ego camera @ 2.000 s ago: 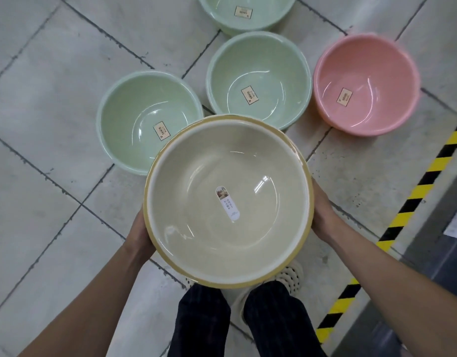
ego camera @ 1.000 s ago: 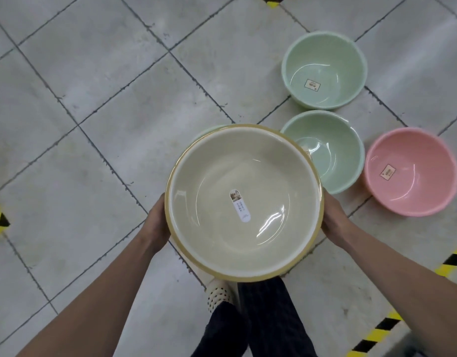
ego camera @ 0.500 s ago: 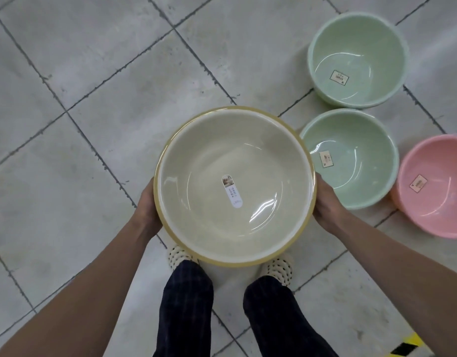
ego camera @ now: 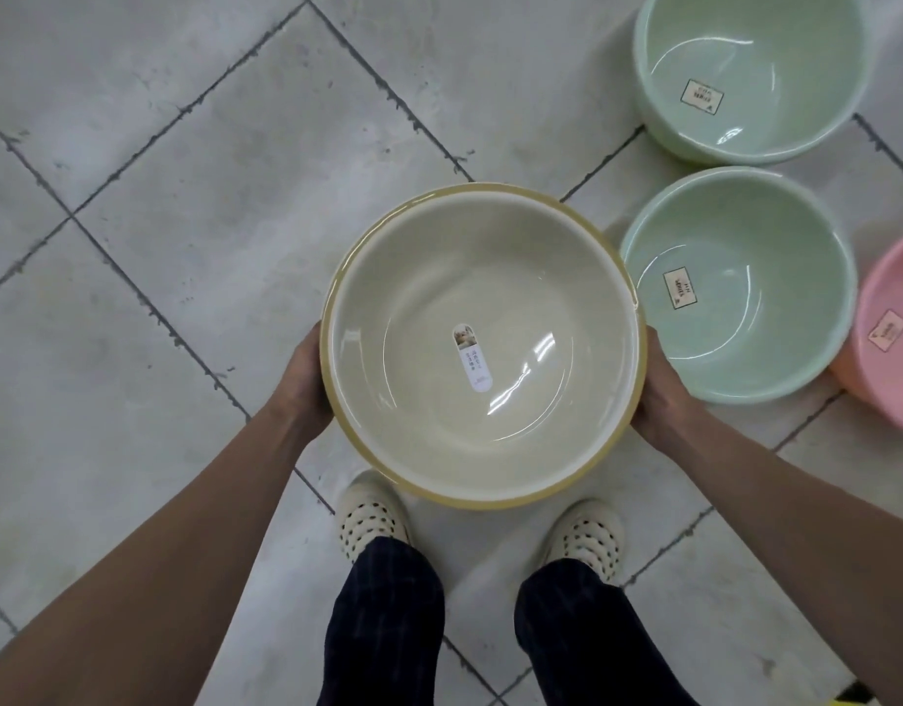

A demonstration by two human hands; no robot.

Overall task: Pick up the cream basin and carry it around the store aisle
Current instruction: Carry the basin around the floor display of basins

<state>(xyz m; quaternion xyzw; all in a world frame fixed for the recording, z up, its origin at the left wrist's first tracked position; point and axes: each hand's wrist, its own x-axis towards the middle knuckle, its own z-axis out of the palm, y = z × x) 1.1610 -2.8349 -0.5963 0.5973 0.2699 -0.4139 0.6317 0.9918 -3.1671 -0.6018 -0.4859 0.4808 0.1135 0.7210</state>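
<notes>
I cannot see the fingers of either hand: they go under the rim and the bowl hides them, so I cannot tell whether they are spread or pressed together. What I see on my screen is the back of the left hand against the left side of the round cream plastic basin and the right hand against its right side, both wrapped round the tan outer rim. Both forearms reach in from the near corners.

The cream plastic basin is held level between the two hands, above the floor, in the middle of the view, mouth up. A long white label lies on its bottom.

Below its near edge I see two cream perforated shoes and dark checked trouser legs.

On the grey tiled floor to the right stand three more plastic basins: a pale green basin just beside the right hand, a second pale green basin farther off, and a pink basin cut by the right edge.
</notes>
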